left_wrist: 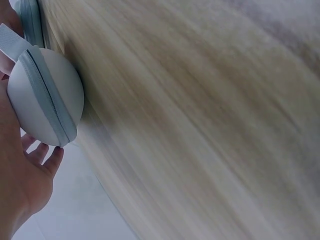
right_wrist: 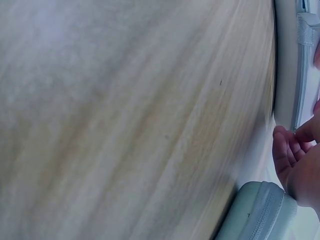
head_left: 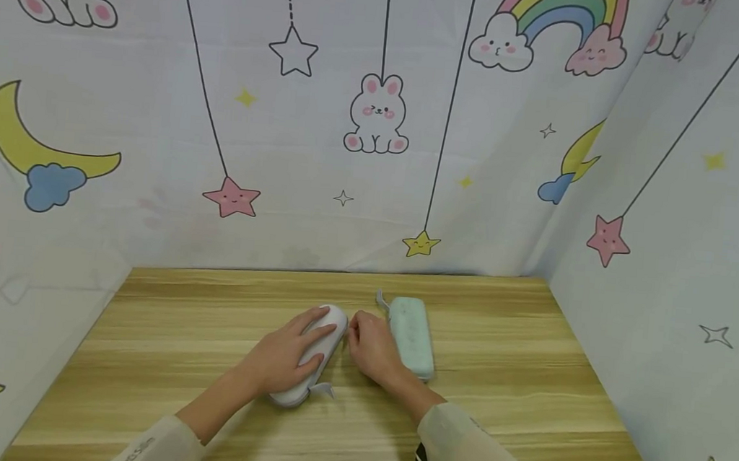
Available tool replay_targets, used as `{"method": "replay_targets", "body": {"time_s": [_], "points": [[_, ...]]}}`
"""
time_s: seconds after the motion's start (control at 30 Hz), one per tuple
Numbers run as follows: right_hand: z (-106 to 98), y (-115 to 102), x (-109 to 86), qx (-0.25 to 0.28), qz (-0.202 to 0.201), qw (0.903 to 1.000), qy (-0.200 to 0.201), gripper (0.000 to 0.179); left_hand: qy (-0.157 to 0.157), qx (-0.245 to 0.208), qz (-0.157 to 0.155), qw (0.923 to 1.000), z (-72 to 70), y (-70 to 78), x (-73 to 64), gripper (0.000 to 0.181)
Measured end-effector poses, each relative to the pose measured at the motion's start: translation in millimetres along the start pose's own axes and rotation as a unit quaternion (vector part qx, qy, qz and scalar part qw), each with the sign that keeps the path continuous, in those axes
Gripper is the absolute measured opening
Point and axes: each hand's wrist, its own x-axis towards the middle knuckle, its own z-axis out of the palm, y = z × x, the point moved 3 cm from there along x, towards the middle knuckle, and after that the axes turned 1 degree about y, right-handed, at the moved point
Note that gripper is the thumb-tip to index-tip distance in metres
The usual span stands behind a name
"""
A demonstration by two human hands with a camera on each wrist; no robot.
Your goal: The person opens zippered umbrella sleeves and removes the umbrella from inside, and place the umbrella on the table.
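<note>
A white zip case (head_left: 294, 397) with a grey zipper band stands slanted on the wooden table. My left hand (head_left: 284, 358) grips it from the left, fingers spread over its upper side; in the left wrist view the fingers of that hand (left_wrist: 30, 175) curl around the case (left_wrist: 45, 100). A fabric loop (head_left: 323, 388) sticks out at the near end. At the far end, my right hand (head_left: 373, 346) pinches at the zipper (right_wrist: 301, 85) with thumb and forefinger; the zipper pull is hidden by the fingertips. A mint-green zip case (head_left: 412, 335) lies just right of that hand.
The wooden table (head_left: 513, 386) runs back to a white cloth wall (head_left: 303, 243) with cartoon prints. Another cloth wall (head_left: 656, 318) borders the right side. A grey loop (head_left: 381, 300) sticks out at the green case's far left corner.
</note>
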Motion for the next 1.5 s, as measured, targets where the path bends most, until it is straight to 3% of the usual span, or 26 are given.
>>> {"method": "replay_targets", "body": {"time_s": [0.5, 0.73, 1.07, 1.5], "points": [[2.6, -0.8, -5.2, -0.008, -0.005, 0.9999, -0.015, 0.008, -0.001, -0.002, -0.005, 1.0, 4.8, -3.0, -0.4, 0.054], [3.7, -3.1, -7.1, 0.0, -0.012, 0.9997, -0.019, 0.009, 0.013, -0.007, 0.001, 0.9999, 2.2, -0.9, -0.3, 0.053], [5.6, -2.8, -10.2, 0.012, -0.021, 0.9994, -0.026, 0.009, -0.001, -0.005, -0.008, 1.0, 2.4, -1.4, -0.6, 0.053], [5.5, -1.8, -12.1, 0.022, -0.026, 0.9993, -0.01, 0.01, 0.001, -0.009, -0.008, 0.9999, 3.6, -2.3, -1.2, 0.053]]}}
